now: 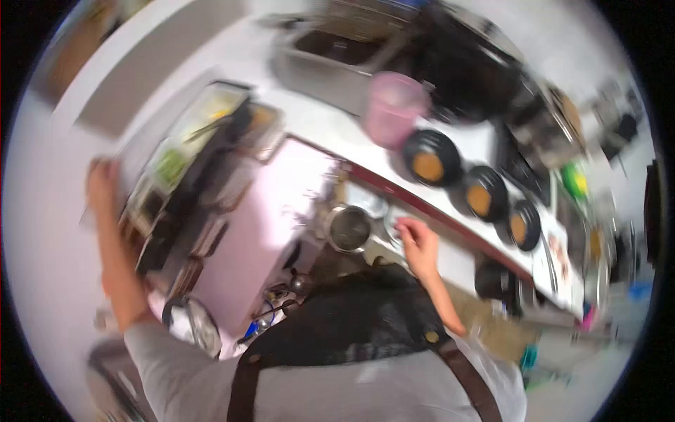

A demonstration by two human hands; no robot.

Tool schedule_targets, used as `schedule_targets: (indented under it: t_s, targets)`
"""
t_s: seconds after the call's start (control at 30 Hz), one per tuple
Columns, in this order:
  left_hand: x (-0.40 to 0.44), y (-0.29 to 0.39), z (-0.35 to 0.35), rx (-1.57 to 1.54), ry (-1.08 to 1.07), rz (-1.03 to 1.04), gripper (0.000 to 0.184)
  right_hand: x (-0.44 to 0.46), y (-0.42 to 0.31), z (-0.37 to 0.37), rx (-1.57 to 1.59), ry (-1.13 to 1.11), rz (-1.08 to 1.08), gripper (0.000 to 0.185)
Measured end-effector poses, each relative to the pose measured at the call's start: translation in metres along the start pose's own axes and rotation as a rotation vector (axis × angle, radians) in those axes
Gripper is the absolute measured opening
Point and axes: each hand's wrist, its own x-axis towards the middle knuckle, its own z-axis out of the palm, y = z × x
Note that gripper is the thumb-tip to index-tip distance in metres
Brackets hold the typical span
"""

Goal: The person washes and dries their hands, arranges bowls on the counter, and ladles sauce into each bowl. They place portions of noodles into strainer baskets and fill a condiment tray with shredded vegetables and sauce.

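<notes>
The dark apron [344, 316] sits nearest; blur hides whether the left hand [103, 179] or right hand [420, 246] grips anything; careless rightward-arm sweeps could knock the nearby metal container [349, 228].

Three black bowls [499, 186] line the near edge of the counter [479, 139]; right hand [419, 246] hangs near it; left hand [103, 183] beside the ingredient tray's [198, 160] outer edge.
</notes>
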Motion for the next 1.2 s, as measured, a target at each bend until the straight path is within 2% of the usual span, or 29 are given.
schedule_targets:
  t_s: [0.03, 0.07, 0.1, 0.13, 0.2, 0.23, 0.27, 0.3, 0.33, 0.37, 0.4, 0.43, 0.47, 0.5, 0.57, 0.67, 0.7, 0.77, 0.8, 0.87, 0.9, 0.93, 0.97, 1.0, 1.03, 1.07, 1.13, 1.17, 1.2]
  targets:
    - [0.006, 0.008, -0.016, -0.043, -0.239, -0.046, 0.034, -0.001, 0.003, -0.003, 0.078, -0.011, 0.023, 0.015]
    - [0.003, 0.001, -0.006, -0.019, -0.053, 0.072, 0.037, -0.005, 0.001, -0.011, 0.044, -0.016, 0.012, 0.015]
    - [0.003, 0.022, -0.019, 0.057, 0.045, 0.138, 0.038, -0.006, 0.001, -0.019, 0.016, -0.014, -0.050, 0.015]
    - [0.000, 0.067, -0.048, -0.073, 0.162, 0.207, 0.035, -0.011, 0.000, -0.027, 0.058, -0.022, -0.013, 0.013]
    - [-0.014, 0.131, -0.068, -0.486, 0.108, 0.231, 0.027, -0.014, 0.019, -0.046, -0.031, -0.159, -0.001, 0.014]
    - [-0.026, 0.178, -0.082, -0.609, 0.000, 0.241, 0.021, -0.017, 0.025, -0.056, -0.051, -0.254, -0.004, 0.016]
    - [-0.049, 0.222, -0.098, -0.723, -0.104, 0.242, 0.017, -0.022, 0.027, -0.071, -0.066, -0.220, 0.006, 0.016]
    - [-0.067, 0.261, -0.096, -1.138, -0.324, 0.354, 0.018, -0.025, 0.026, -0.083, -0.219, -0.412, 0.074, 0.021]
    - [-0.084, 0.301, -0.095, -1.275, -0.516, 0.411, 0.022, -0.029, 0.028, -0.095, -0.364, -0.613, 0.141, 0.026]
    - [-0.102, 0.353, -0.084, -1.536, -0.569, 0.595, 0.029, -0.037, 0.040, -0.105, -0.362, -0.604, 0.146, 0.026]
    - [-0.115, 0.406, -0.103, -1.509, -1.090, 0.297, 0.036, -0.048, 0.058, -0.115, -0.356, -0.581, 0.146, 0.031]
    - [-0.129, 0.451, -0.101, -1.610, -1.429, 0.048, 0.044, -0.058, 0.070, -0.126, -0.350, -0.568, 0.140, 0.035]
    - [-0.147, 0.488, -0.076, -1.736, -1.689, -0.174, 0.050, -0.064, 0.070, -0.143, -0.380, -0.571, 0.188, 0.032]
    - [-0.159, 0.522, -0.057, -1.901, -1.750, -0.449, 0.055, -0.074, 0.072, -0.162, -0.347, -0.492, 0.208, 0.032]
    - [-0.172, 0.576, -0.024, -2.077, -1.541, -0.884, 0.052, -0.095, 0.080, -0.196, -0.310, -0.356, 0.312, 0.032]
    - [-0.168, 0.608, -0.001, -2.269, -1.427, -1.031, 0.046, -0.127, 0.104, -0.240, -0.376, -0.209, 0.447, 0.032]
    - [-0.172, 0.614, 0.012, -2.324, -1.384, -0.974, 0.047, -0.134, 0.112, -0.250, -0.406, -0.204, 0.484, 0.029]
    - [-0.175, 0.623, 0.017, -2.351, -1.214, -1.013, 0.042, -0.137, 0.123, -0.263, -0.417, -0.244, 0.550, 0.026]
    - [-0.179, 0.621, 0.020, -2.340, -1.243, -1.020, 0.040, -0.133, 0.126, -0.265, -0.403, -0.291, 0.576, 0.026]
    - [-0.186, 0.603, 0.012, -2.284, -1.237, -1.105, 0.032, -0.118, 0.123, -0.261, -0.411, -0.369, 0.463, 0.021]
    - [-0.194, 0.597, 0.007, -2.357, -1.175, -1.143, 0.027, -0.105, 0.117, -0.257, -0.302, -0.402, 0.418, 0.019]
    - [-0.200, 0.580, -0.004, -2.507, -1.157, -1.096, 0.028, -0.089, 0.107, -0.250, -0.187, -0.440, 0.382, 0.017]
    - [-0.215, 0.566, -0.001, -2.463, -1.077, -1.025, 0.031, -0.072, 0.095, -0.241, -0.036, -0.440, 0.316, 0.012]
    - [-0.215, 0.542, -0.019, -2.524, -1.082, -1.289, 0.034, -0.055, 0.089, -0.235, 0.073, -0.436, 0.170, 0.010]
    - [-0.211, 0.508, -0.056, -2.494, -1.039, -1.244, 0.035, -0.038, 0.071, -0.223, 0.148, -0.356, 0.117, 0.010]
    - [-0.215, 0.480, -0.074, -2.435, -0.961, -1.279, 0.038, -0.018, 0.053, -0.213, 0.123, -0.330, 0.179, 0.013]
    - [-0.227, 0.426, -0.106, -2.383, -0.834, -1.339, 0.041, 0.020, -0.011, -0.165, 0.042, -0.237, -0.117, 0.017]
    - [-0.234, 0.397, -0.124, -2.254, -0.755, -1.307, 0.044, 0.034, -0.037, -0.138, -0.013, -0.234, -0.154, 0.018]
    - [-0.243, 0.371, -0.140, -2.121, -0.685, -1.268, 0.047, 0.052, -0.051, -0.111, -0.111, -0.321, -0.367, 0.017]
